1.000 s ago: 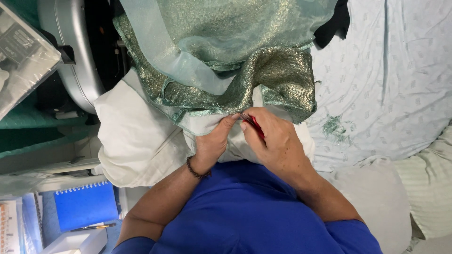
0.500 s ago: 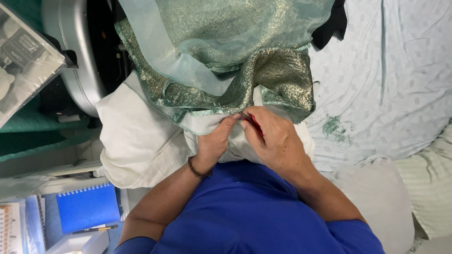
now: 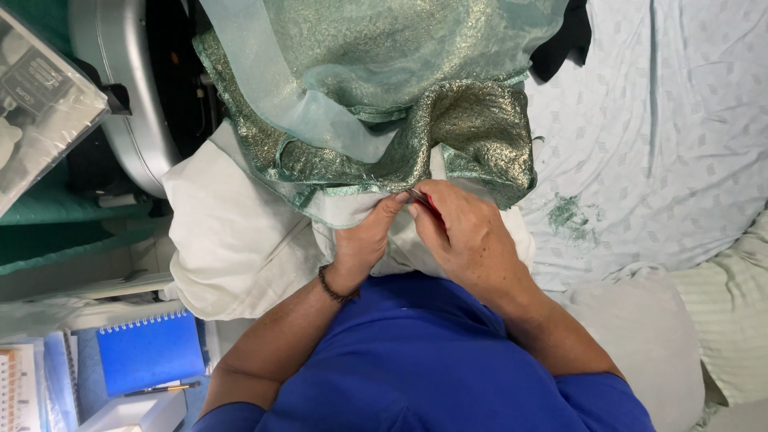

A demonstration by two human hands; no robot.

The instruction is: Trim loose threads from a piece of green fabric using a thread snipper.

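Here, green fabric (image 3: 384, 104) lies over a patterned sheet (image 3: 664, 144).

Both hands meet fingertip to fingertip, forearms converging from 6 o'clock.

The left hand (image 3: 362, 240) reaches up toward 1 o'clock, thumb and forefinger pinched together, a dark beaded band round its wrist. The right hand (image 3: 468, 236) lies just beside it at 3 o'clock, knuckles up, fingers curled shut and pointing toward 10 o'clock. Both forearms are bare below short blue sleeves.
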